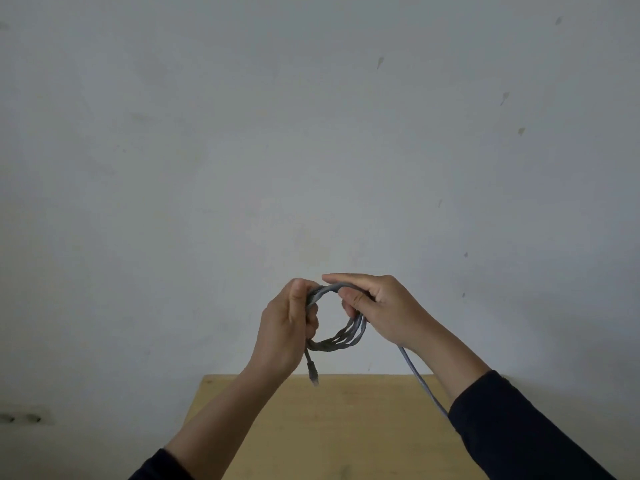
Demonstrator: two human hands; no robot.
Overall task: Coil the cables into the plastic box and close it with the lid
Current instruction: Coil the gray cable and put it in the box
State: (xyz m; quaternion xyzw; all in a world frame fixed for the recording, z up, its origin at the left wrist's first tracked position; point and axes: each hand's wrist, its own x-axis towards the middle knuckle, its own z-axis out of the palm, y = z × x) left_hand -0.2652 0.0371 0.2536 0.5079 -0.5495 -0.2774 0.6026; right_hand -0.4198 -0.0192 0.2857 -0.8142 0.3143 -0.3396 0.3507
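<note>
Nearest the camera, at the bottom edge, two dark sleeves (pixel 512 427) come up from either side, the right one covering the forearm almost to the wrist, the left one showing only a small patch at the lower edge. Between and beneath the forearms lies a plain wooden table (pixel 346 427), its far edge running level just below the hands; the part of its top that shows is bare wood.

Above the table, held up in the air, is a grey cable (pixel 337 341) wound into a small ring of several turns. The left hand (pixel 287 327) grips the ring's left side, fingers curled round the bundled strands and thumb laid upright along the front. The right hand (pixel 377 306) holds the upper right of the ring, its long fingers stretched over the top of the strands and the thumb tucked under them, so the cable is pinched between. The lower arc of the ring hangs free between the two hands, its turns slightly fanned apart.

One cable end with a plug (pixel 312 372) dangles below the left hand, just over the table's far edge. A single loose strand (pixel 420 379) runs down from the right hand and passes behind the right sleeve.

Behind everything stands a pale grey wall (pixel 311 133) with a few small marks; low at the left, a blurred double wall socket (pixel 20 418).
</note>
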